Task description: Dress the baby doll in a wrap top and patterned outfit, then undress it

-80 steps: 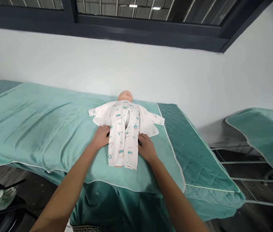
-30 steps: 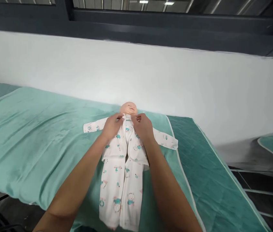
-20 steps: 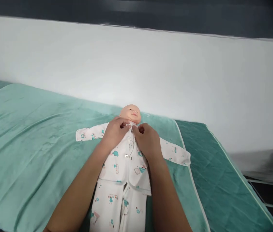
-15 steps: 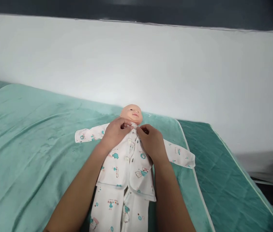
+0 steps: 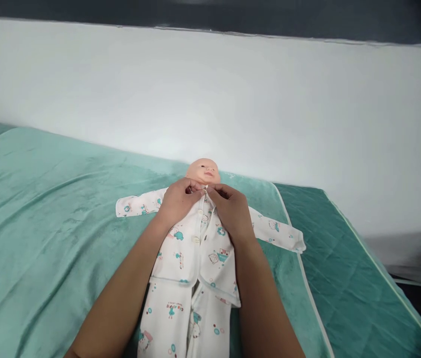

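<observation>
Doll (image 5: 203, 168), on its back on blanket (image 5: 61, 214).
Jacket (image 5: 184, 261) worn (two buttons (image 5: 196, 239) showing); left hand (image 5: 178, 200) and right hand (image 5: 233, 206) pinching its front edges at neck; trousers (image 5: 165, 320) below.

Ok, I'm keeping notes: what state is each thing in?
Left hand: pinching jacket at neck
Right hand: pinching jacket at neck
Jacket: sleeves spread, visible buttons undone
Trousers: partly under jacket
Doll: lying face up
Blanket: spread, wrinkled
Bed: partly under blanket
</observation>
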A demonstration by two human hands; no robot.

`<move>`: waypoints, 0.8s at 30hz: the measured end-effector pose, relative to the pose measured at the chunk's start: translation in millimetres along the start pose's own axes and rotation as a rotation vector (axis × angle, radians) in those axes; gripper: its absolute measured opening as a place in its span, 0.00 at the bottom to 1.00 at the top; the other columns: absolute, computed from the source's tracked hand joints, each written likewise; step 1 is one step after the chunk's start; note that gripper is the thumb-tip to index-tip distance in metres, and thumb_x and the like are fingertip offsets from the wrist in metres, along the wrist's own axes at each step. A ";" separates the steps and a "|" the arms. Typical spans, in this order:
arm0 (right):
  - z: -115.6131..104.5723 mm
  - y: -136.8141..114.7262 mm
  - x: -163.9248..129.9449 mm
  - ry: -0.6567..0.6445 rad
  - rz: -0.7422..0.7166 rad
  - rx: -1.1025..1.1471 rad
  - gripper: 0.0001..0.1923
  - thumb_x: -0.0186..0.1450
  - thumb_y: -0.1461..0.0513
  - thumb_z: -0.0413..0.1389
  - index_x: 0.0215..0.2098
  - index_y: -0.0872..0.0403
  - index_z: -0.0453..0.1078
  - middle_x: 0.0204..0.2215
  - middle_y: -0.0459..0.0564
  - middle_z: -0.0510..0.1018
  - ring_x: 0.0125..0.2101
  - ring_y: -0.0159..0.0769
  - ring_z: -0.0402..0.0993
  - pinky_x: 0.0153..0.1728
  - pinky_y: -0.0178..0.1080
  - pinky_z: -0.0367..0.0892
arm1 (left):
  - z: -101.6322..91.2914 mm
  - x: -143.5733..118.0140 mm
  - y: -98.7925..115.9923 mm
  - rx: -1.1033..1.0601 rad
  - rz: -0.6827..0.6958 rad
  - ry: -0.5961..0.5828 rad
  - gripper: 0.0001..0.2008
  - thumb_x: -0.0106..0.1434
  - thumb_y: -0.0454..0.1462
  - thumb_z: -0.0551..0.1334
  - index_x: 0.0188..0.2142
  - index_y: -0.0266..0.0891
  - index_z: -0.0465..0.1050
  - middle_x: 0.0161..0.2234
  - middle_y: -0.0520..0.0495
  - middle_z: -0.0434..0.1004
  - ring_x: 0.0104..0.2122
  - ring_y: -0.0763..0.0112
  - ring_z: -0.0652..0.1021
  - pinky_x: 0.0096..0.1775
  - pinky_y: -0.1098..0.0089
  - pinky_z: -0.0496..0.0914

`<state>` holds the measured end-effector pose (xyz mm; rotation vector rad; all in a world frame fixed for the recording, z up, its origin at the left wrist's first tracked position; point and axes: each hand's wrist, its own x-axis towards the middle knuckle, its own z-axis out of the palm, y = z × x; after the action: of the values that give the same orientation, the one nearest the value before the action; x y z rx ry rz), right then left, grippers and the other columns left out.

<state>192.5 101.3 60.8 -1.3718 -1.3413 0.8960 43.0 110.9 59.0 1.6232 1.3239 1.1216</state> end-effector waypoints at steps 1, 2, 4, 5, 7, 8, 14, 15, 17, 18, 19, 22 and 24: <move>-1.0 1.4 0.1 -0.014 0.001 0.010 0.12 0.61 0.54 0.59 0.34 0.52 0.80 0.32 0.47 0.82 0.35 0.39 0.77 0.38 0.39 0.69 | 0.2 -0.2 0.1 0.000 -0.006 0.004 0.06 0.61 0.40 0.64 0.30 0.41 0.74 0.32 0.51 0.78 0.31 0.71 0.74 0.34 0.68 0.67; -2.2 3.1 0.3 -0.028 0.000 0.022 0.12 0.61 0.54 0.59 0.35 0.52 0.80 0.32 0.47 0.82 0.35 0.39 0.77 0.39 0.39 0.69 | 0.4 -0.3 0.2 -0.001 -0.008 0.005 0.06 0.62 0.40 0.63 0.30 0.41 0.74 0.32 0.51 0.78 0.31 0.71 0.74 0.35 0.68 0.67; -4.5 7.3 0.9 -0.047 -0.005 0.055 0.13 0.61 0.53 0.59 0.36 0.52 0.79 0.32 0.47 0.82 0.36 0.39 0.77 0.38 0.39 0.69 | 0.5 -0.5 0.3 0.006 -0.004 0.008 0.06 0.62 0.40 0.63 0.30 0.41 0.73 0.31 0.51 0.77 0.31 0.70 0.74 0.34 0.68 0.67; -5.6 9.4 1.3 -0.056 -0.004 0.075 0.13 0.61 0.53 0.59 0.37 0.53 0.79 0.32 0.47 0.82 0.36 0.39 0.76 0.38 0.39 0.68 | 0.5 -0.5 0.3 0.017 0.003 0.009 0.07 0.63 0.40 0.62 0.30 0.41 0.73 0.30 0.51 0.77 0.31 0.70 0.74 0.34 0.68 0.67; -7.5 13.6 2.2 -0.075 0.006 0.115 0.13 0.61 0.53 0.60 0.38 0.53 0.79 0.32 0.46 0.81 0.36 0.39 0.76 0.38 0.39 0.68 | 0.4 -0.3 -0.2 0.045 0.022 0.011 0.08 0.63 0.40 0.61 0.28 0.41 0.72 0.28 0.51 0.76 0.30 0.70 0.74 0.33 0.69 0.66; -8.4 15.4 2.6 -0.084 0.013 0.133 0.14 0.60 0.53 0.61 0.38 0.52 0.79 0.32 0.46 0.81 0.36 0.39 0.76 0.38 0.39 0.68 | 0.3 -0.2 -0.5 0.056 0.033 0.009 0.09 0.64 0.40 0.61 0.28 0.40 0.71 0.28 0.51 0.75 0.30 0.70 0.73 0.33 0.69 0.66; -13.1 17.3 3.0 -0.150 0.058 0.164 0.17 0.57 0.52 0.65 0.40 0.52 0.78 0.32 0.46 0.79 0.32 0.36 0.72 0.34 0.38 0.65 | -0.5 -0.5 -2.9 0.107 0.057 -0.020 0.09 0.66 0.41 0.59 0.31 0.40 0.72 0.33 0.49 0.77 0.34 0.67 0.75 0.37 0.67 0.68; -13.4 15.9 2.4 -0.165 0.063 0.159 0.17 0.57 0.52 0.65 0.40 0.52 0.78 0.31 0.45 0.78 0.32 0.35 0.71 0.33 0.37 0.64 | -0.8 -0.7 -2.7 0.115 0.067 -0.025 0.09 0.66 0.41 0.58 0.32 0.40 0.72 0.35 0.48 0.77 0.36 0.67 0.75 0.38 0.67 0.68; -13.1 11.9 0.7 -0.184 0.064 0.130 0.16 0.57 0.52 0.65 0.40 0.52 0.76 0.29 0.44 0.76 0.30 0.33 0.69 0.32 0.36 0.62 | -1.6 -1.1 -1.9 0.128 0.092 -0.045 0.10 0.67 0.40 0.56 0.32 0.40 0.72 0.37 0.48 0.78 0.38 0.66 0.76 0.40 0.66 0.68; -12.6 9.6 -0.3 -0.188 0.064 0.106 0.16 0.57 0.53 0.65 0.40 0.52 0.76 0.28 0.43 0.75 0.29 0.33 0.68 0.31 0.36 0.61 | -2.1 -1.3 -1.5 0.131 0.100 -0.060 0.10 0.68 0.39 0.56 0.32 0.40 0.72 0.38 0.48 0.78 0.39 0.66 0.76 0.41 0.66 0.68; -11.8 7.2 -1.4 -0.189 0.063 0.080 0.15 0.58 0.53 0.64 0.39 0.52 0.75 0.27 0.43 0.74 0.29 0.33 0.67 0.31 0.36 0.61 | -2.7 -1.3 -1.1 0.131 0.104 -0.074 0.10 0.68 0.39 0.55 0.32 0.40 0.72 0.38 0.48 0.78 0.40 0.66 0.75 0.42 0.67 0.68; -8.6 0.6 -4.4 -0.188 0.054 0.004 0.14 0.59 0.55 0.63 0.39 0.51 0.72 0.27 0.42 0.74 0.29 0.33 0.68 0.31 0.36 0.62 | -4.3 -1.1 -1.0 0.106 0.119 -0.097 0.10 0.67 0.37 0.55 0.32 0.40 0.72 0.39 0.48 0.78 0.42 0.66 0.75 0.43 0.68 0.68; -6.9 -3.3 -6.1 -0.180 0.041 -0.042 0.13 0.58 0.56 0.63 0.39 0.51 0.70 0.27 0.42 0.74 0.29 0.33 0.69 0.32 0.36 0.63 | -5.0 -0.8 -1.0 0.078 0.132 -0.105 0.10 0.67 0.37 0.55 0.31 0.40 0.72 0.39 0.49 0.78 0.42 0.66 0.75 0.43 0.68 0.67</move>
<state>197.5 94.0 64.9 -1.3806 -1.4798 1.0444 37.9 110.4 59.6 1.8240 1.2214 1.0574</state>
